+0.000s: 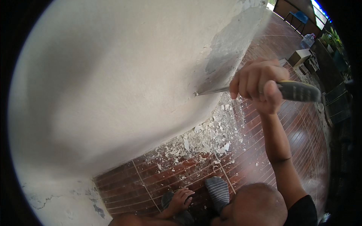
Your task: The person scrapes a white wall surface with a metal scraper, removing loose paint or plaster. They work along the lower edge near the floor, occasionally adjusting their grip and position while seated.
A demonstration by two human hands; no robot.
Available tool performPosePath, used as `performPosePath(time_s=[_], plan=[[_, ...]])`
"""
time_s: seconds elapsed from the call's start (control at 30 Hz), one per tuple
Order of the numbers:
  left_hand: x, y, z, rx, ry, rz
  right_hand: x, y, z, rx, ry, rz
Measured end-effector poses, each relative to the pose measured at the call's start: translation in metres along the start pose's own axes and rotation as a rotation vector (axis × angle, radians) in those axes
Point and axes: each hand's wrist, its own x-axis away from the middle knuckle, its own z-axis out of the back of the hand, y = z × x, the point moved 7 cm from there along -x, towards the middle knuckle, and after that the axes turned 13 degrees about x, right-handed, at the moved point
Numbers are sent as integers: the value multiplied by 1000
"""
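My right hand (260, 84) grips a chisel-like hand tool (299, 91) with a dark handle that has a yellow stripe. Its metal blade points left, and the tip meets the pale painted wall (135, 76) at a small chipped spot. Up and to the right of the tip, a bare grey patch (223, 48) shows where the coating is gone. My left hand (179, 199) is low, beside my left foot, with its fingers curled. Something dark shows between its thumb and fingers, but I cannot make out what it is.
White paint flakes and debris (209, 135) lie along the wall's base on the reddish-brown tiled floor (118, 189). My foot in a striped grey sock (217, 192) stands close by. Farther right are a box (299, 57), a plastic bottle (307, 41), plants (333, 38) and a blue chair (299, 17).
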Motion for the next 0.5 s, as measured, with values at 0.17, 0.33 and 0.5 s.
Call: performPosePath(time_s=[0.17,0.33,0.5], plan=[[0,1,3,8,38,8,3,-3,11,-71,89,33],[-1,1,1,3,14,9,8,-2,10,-66,16,31],[-1,2,1,-10,12,3,11,-3,22,-101,49,7]])
